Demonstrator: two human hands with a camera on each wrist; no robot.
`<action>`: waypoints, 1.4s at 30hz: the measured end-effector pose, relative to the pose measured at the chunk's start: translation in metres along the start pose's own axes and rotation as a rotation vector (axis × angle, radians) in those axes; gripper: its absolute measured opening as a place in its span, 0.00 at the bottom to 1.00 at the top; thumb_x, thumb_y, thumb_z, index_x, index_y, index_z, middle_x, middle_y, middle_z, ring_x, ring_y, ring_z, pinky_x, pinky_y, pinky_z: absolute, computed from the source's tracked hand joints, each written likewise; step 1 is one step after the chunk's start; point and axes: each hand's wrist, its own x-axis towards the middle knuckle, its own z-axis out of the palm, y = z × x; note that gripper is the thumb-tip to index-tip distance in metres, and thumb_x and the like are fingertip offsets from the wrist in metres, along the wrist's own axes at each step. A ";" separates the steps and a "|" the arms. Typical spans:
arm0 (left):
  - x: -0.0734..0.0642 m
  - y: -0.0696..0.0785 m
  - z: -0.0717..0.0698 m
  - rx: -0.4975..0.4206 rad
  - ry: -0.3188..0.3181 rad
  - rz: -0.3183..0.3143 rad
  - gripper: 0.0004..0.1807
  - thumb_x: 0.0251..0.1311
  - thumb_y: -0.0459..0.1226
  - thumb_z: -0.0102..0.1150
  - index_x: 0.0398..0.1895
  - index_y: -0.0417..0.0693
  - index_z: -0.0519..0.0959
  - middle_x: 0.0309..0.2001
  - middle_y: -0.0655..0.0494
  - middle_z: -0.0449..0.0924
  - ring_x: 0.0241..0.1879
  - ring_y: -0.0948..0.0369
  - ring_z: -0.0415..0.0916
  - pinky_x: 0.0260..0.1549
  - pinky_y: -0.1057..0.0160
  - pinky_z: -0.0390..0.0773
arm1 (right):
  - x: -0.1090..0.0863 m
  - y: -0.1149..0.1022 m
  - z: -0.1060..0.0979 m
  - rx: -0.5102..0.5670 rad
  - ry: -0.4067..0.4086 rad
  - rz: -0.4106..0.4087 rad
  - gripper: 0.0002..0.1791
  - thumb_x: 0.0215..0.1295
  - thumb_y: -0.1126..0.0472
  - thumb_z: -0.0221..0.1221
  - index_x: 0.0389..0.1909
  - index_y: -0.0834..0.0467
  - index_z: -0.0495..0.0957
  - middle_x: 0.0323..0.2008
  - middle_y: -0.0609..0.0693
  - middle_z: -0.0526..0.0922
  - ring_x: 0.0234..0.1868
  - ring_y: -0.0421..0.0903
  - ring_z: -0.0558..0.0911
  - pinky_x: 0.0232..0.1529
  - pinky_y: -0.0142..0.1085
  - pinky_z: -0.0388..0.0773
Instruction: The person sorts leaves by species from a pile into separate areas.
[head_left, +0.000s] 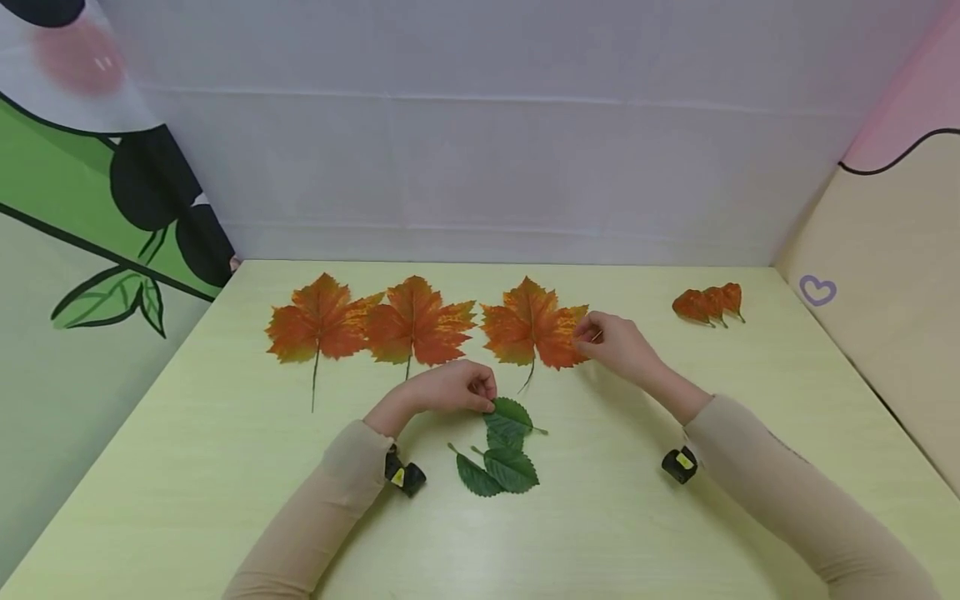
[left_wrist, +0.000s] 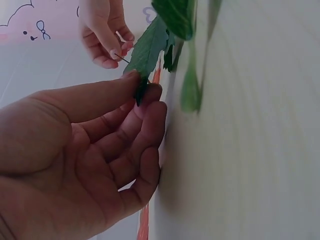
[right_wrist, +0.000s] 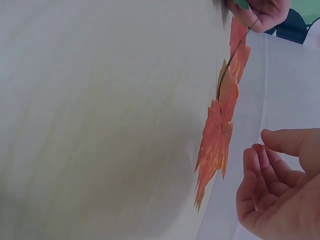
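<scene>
My left hand (head_left: 453, 386) pinches the edge of a green leaf (head_left: 512, 413) between thumb and fingertips; in the left wrist view that leaf (left_wrist: 149, 50) stands tilted up. Other green leaves (head_left: 512, 471) lie overlapping just below it. At the right edge of an orange maple leaf (head_left: 531, 321) is my right hand (head_left: 618, 343), its fingers loosely bent. In the right wrist view the right hand (right_wrist: 280, 182) shows a gap between thumb and fingertips, with nothing in it. The stem of this maple leaf points toward the front.
Two more orange maple leaves, one at far left (head_left: 318, 321) and one in the middle (head_left: 415, 321), lie in the same row, their edges touching. A few small orange-brown leaves (head_left: 708, 304) lie at the back right. A pale wall (head_left: 495, 183) rises behind the table (head_left: 592, 533).
</scene>
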 end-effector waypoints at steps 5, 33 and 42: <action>0.000 -0.004 0.000 -0.044 0.011 -0.006 0.03 0.57 0.36 0.59 0.30 0.46 0.75 0.27 0.58 0.75 0.28 0.64 0.70 0.29 0.67 0.69 | -0.020 -0.004 0.007 0.003 -0.038 -0.045 0.10 0.60 0.60 0.58 0.41 0.60 0.77 0.32 0.51 0.79 0.34 0.46 0.76 0.34 0.35 0.72; -0.001 -0.001 -0.001 -0.107 -0.010 -0.019 0.04 0.58 0.36 0.57 0.32 0.45 0.75 0.28 0.58 0.74 0.27 0.63 0.67 0.29 0.66 0.67 | -0.083 -0.048 0.066 -0.127 -0.307 -0.153 0.17 0.42 0.40 0.67 0.24 0.46 0.75 0.17 0.36 0.71 0.20 0.34 0.70 0.24 0.30 0.67; -0.001 -0.002 0.000 -0.120 -0.023 -0.017 0.04 0.58 0.36 0.56 0.32 0.45 0.75 0.27 0.58 0.74 0.27 0.63 0.66 0.29 0.66 0.66 | -0.087 -0.047 0.069 -0.131 -0.300 -0.169 0.13 0.43 0.49 0.69 0.20 0.47 0.73 0.17 0.38 0.68 0.21 0.36 0.68 0.23 0.31 0.64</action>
